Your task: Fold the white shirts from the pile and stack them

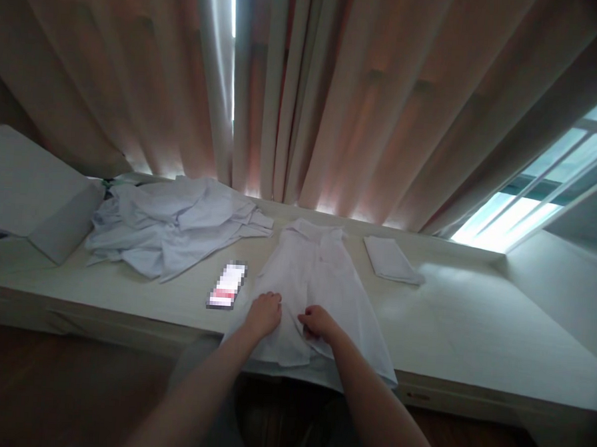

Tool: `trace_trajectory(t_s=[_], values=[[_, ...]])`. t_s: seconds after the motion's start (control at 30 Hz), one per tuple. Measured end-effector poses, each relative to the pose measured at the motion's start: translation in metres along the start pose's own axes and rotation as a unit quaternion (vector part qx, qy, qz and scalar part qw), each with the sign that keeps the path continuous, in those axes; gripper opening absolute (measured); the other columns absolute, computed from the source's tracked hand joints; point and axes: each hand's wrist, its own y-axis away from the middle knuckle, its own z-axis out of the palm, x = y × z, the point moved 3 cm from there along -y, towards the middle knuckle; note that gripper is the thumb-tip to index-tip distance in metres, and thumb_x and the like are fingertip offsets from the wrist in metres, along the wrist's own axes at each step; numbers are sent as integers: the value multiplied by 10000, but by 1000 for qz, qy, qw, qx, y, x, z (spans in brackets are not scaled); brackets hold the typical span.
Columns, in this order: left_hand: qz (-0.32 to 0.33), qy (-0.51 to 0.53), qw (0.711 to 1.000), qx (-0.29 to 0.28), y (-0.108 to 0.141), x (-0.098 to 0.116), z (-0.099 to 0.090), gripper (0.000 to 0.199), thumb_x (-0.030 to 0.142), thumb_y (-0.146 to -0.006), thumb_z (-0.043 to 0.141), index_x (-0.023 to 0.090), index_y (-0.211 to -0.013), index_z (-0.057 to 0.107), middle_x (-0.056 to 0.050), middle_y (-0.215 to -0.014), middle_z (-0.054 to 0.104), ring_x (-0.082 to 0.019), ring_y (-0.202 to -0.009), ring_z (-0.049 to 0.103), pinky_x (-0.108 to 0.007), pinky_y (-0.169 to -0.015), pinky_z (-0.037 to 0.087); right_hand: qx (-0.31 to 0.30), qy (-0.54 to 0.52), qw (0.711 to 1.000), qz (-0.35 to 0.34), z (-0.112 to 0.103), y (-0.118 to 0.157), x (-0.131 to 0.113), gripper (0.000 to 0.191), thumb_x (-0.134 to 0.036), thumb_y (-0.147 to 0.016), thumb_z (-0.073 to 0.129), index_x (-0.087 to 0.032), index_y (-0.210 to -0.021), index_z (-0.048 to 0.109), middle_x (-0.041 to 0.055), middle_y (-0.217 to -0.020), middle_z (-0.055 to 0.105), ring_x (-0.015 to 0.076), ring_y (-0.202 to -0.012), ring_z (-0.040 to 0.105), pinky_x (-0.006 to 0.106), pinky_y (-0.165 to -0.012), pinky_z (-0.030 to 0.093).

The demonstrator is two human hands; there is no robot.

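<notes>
L forearm (210,372) & R forearm (370,387) are both bare, coming up from the bottom of the view and angling in twd each other. L hand (265,313) is back-side up w/ fingers bent fwd & close tog, wrist p much straight, while R hand (318,322) sits near it, not touching, turned inward w/ fingers curled under and the index side facing the L one. Can't tell tbh if either's actually pinching, fingertips r too small/blurry imo.

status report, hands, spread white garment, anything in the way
Left hand and right hand on white garment. Garment overhanging table. Phone close left, clear of it.
</notes>
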Motion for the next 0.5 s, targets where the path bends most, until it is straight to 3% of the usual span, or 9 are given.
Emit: trace_trajectory(t_s=[0.2, 0.33, 0.5], values=[[4, -3, 1000, 6, -2, 3, 0, 256, 240, -852, 331, 173, -975, 546, -97, -999, 571, -193, -937, 517, -316, -822, 368, -43, 40, 998, -8, -5, 22, 7, 127, -239, -786, 434, -156, -759, 527, -8, -431, 547, 102, -334, 468, 189, -367, 326], [19, -1, 1000, 11, -4, 9, -3, 258, 239, -855, 319, 170, -957, 545, -102, -984, 568, -197, -930, 516, -321, -814, 372, -66, 94, 993, -11, -6, 32, 8, 173, -256, -768, 456, -147, -672, 550, 39, -479, 585, 130, -373, 510, 225, -413, 368], [83, -11, 996, -4, 5, 23, -3, 242, 258, -837, 355, 171, -955, 547, -115, -1009, 553, -219, -969, 499, -353, -840, 358, 21, 162, 986, -41, -18, 45, 8, 173, -291, -765, 488, -149, -786, 585, 111, -806, 645, 192, -751, 596, 281, -664, 407]])
